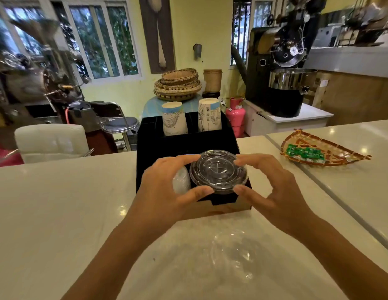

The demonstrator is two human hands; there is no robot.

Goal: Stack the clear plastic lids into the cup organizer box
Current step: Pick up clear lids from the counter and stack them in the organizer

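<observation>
A black cup organizer box [184, 146] stands on the white counter in front of me. Two stacks of paper cups [174, 121] fill its rear slots. Over its front right compartment, both hands hold a stack of clear plastic lids [218, 171]. My left hand [167, 189] pinches the stack's left rim between thumb and fingers. My right hand [266, 187] grips the right rim the same way. A whitish plastic bundle [181, 180] sits in the front left compartment, partly hidden by my left hand. More clear lids [232, 254] lie on the counter near me.
A woven boat-shaped basket [325, 148] with green packets rests on the counter at right. A seam splits the counter on the right side. Behind the counter are a white chair [52, 141], a stool, a pink gas cylinder [236, 116] and a coffee roaster [284, 68].
</observation>
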